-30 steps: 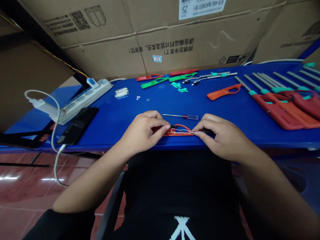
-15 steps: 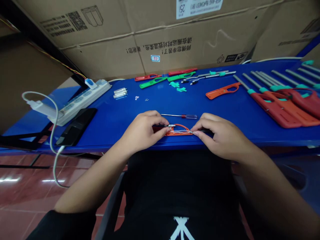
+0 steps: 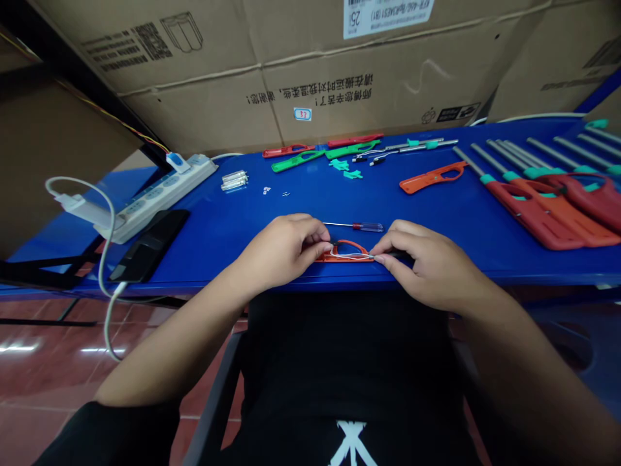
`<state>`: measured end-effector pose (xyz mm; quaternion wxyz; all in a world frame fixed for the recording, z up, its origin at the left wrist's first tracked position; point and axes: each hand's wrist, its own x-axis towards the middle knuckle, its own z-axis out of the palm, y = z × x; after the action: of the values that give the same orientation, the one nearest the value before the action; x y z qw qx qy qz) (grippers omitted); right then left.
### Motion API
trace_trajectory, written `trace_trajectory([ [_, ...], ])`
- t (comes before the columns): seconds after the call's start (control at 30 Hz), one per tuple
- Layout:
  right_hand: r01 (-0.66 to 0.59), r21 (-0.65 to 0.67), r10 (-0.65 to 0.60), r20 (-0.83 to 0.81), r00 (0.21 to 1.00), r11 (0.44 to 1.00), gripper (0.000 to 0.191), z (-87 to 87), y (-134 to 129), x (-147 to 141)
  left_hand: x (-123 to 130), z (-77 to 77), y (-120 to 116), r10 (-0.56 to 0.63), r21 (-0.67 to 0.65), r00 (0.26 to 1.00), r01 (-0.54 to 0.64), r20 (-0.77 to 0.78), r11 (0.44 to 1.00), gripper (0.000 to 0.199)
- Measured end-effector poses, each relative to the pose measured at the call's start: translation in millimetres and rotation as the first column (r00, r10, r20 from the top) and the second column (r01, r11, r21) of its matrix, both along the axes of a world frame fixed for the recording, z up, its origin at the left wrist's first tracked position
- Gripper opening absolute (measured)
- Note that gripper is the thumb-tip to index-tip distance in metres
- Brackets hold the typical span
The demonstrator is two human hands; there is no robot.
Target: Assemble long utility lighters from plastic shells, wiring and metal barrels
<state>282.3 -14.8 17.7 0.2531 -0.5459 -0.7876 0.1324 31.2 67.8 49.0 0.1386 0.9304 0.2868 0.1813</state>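
An orange lighter shell half (image 3: 347, 259) with a looped handle lies at the table's near edge between my hands. Thin white wires (image 3: 352, 255) run along it from one hand to the other. My left hand (image 3: 295, 249) is closed, thumb and forefinger pinching a small black part (image 3: 334, 244) by the shell's left side; the fingers hide most of it. At the shell's right end, my right hand (image 3: 422, 262) pinches the end of a thin dark rod (image 3: 398, 254) where the wires meet it. Just behind the shell lies a screwdriver (image 3: 367, 226) with a clear and red handle.
Red and green shell halves (image 3: 295, 161), teal clips (image 3: 352, 174) and wired metal rods (image 3: 427, 145) lie at the back. Several lighters (image 3: 538, 213) fill the right. Leftward are clear cylinders (image 3: 234, 180), a power strip (image 3: 158, 197) and a black phone (image 3: 150, 246). A cardboard box (image 3: 218, 110) stands behind.
My left fingers have shifted slightly right and closed more over the small part, whose pale piece no longer shows. My right hand has stayed in place.
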Motion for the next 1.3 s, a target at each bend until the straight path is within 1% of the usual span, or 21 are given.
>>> trace_trajectory([
  [0.1, 0.0, 0.004, 0.0, 0.0, 1.0, 1.0, 0.011, 0.2, 0, -1, -2, 0.3, -3, -0.054, 0.085, 0.998, 0.056, -0.029, 0.995, 0.014],
  [0.2, 0.005, -0.004, -0.005, -0.004, 1.0, 1.0, 0.011, 0.4, 0, -1, -3, 0.1, -3, -0.103, 0.124, 0.992, 0.111, -0.072, 0.986, 0.019],
  [0.37, 0.002, -0.002, -0.002, -0.003, 1.0, 1.0, 0.012, 0.3, 0, -1, -2, 0.1, -1, -0.102, 0.234, 0.972, 0.152, -0.212, 0.96, 0.028],
  [0.43, 0.0, 0.001, 0.0, -0.004, 1.0, 1.0, 0.012, 0.4, 0, -1, 0, 0.8, -2, -0.099, 0.235, 0.962, 0.161, -0.254, 0.958, 0.028],
  [0.5, -0.003, 0.002, 0.003, -0.005, 1.0, 1.0, 0.012, 0.5, 0, -1, 2, 1.6, -3, -0.1, 0.219, 0.959, 0.161, -0.265, 0.962, 0.028],
  [0.67, 0.004, -0.004, -0.004, -0.006, 1.0, 1.0, 0.012, 0.8, 0, 0, 4, 0.7, -3, -0.084, 0.224, 0.964, 0.142, -0.251, 0.964, 0.028],
  [0.77, 0.006, -0.007, -0.006, -0.006, 1.0, 1.0, 0.011, 0.8, 0, -1, 3, -1.9, -3, -0.082, 0.205, 0.977, 0.122, -0.195, 0.971, 0.027],
  [0.83, 0.009, 0.0, -0.009, -0.006, 1.0, 1.0, 0.011, 1.0, 0, -2, 2, -4.2, -4, -0.054, 0.198, 0.985, 0.086, -0.161, 0.976, 0.026],
  [0.93, 0.01, 0.01, -0.01, 0.0, 1.0, 1.0, 0.011, 1.3, -1, -2, 2, -8.2, -9, 0.014, 0.258, 0.981, 0.038, -0.193, 0.965, 0.027],
  [1.07, 0.009, 0.01, -0.009, 0.01, 1.0, 1.0, 0.011, 1.5, 0, -2, 4, -13.7, -15, 0.061, 0.338, 0.977, 0.013, -0.206, 0.941, 0.029],
  [1.2, 0.015, 0.011, -0.015, 0.016, 1.0, 1.0, 0.011, 1.8, 0, -2, 7, -19.3, -17, 0.095, 0.353, 0.988, -0.048, -0.118, 0.934, 0.029],
  [1.3, 0.019, 0.008, -0.019, 0.018, 1.0, 1.0, 0.012, 2.1, -1, -2, 8, -22.9, -18, 0.126, 0.254, 0.992, -0.123, 0.005, 0.959, 0.024],
])
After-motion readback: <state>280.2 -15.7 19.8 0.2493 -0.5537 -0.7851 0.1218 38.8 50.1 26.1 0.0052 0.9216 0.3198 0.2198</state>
